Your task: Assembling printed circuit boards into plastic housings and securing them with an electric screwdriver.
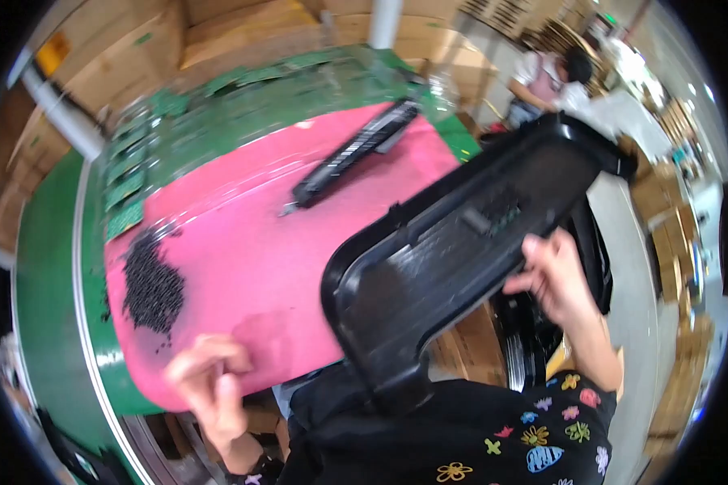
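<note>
Slanting beside right hand [556,279], glossy round-cornered plastic tray [421,283].

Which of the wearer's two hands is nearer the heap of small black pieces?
The left hand, fingers bent, over the near edge of the pink mat, by the heap. The right hand is farther off, at the rim of the black tray.

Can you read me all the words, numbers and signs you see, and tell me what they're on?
There are none that I can read.
Black pen-shaped tool: pale marks along its side, too blurred to tell lettering from shine.
Cardboard boxes: blurred coloured patches, no readable words.
Black shirt: colourful flowers and other little pictures; I can make out no letters.
</note>
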`<state>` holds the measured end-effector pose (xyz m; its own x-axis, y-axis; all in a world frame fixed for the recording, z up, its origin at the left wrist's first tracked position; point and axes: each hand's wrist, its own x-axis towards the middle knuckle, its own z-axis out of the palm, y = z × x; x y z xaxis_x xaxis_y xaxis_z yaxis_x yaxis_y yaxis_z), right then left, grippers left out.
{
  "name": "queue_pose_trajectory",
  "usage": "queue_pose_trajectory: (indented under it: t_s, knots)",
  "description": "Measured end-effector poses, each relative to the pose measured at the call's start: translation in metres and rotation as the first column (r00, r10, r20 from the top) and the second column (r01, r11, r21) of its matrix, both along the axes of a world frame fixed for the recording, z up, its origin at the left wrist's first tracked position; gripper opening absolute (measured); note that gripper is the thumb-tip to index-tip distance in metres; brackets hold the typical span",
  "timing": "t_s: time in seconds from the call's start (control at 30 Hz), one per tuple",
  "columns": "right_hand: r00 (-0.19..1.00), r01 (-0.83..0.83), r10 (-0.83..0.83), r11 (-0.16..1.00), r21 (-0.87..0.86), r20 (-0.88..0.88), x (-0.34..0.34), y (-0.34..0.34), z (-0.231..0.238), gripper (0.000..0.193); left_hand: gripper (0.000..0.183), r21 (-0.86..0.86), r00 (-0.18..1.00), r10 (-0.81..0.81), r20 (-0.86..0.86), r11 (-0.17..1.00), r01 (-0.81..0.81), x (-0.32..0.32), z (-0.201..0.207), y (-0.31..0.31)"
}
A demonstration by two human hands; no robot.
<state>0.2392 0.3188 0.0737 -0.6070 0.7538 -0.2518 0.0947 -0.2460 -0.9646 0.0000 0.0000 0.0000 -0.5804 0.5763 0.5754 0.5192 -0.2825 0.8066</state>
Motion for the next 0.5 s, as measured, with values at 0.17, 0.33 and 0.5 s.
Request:
queue_pose_trajectory:
  t_s: [0.17,0.33,0.5]
  knots:
    - [0.736,-0.483,0.641,0.722,-0.496,0.216,-0.02,-0.038,-0.023,0.028,0.009,-0.47,0.989,0.095,-0.113,0.872,-0.138,-0.027,0.034,-0.008]
    - [0.466,-0.827,0.863,0.503,-0.25,0.196,-0.099,-0.035,0.01,0.019,0.009,-0.453,0.907,0.415,-0.069,0.797,-0.399,-0.036,0.015,-0.049]
    - [0.637,-0.743,0.602,0.313,0.591,0.481,-0.258,-0.009,0.032,0.023,0.017,-0.206,0.83,0.52,0.202,0.851,-0.483,-0.033,0.005,-0.057]
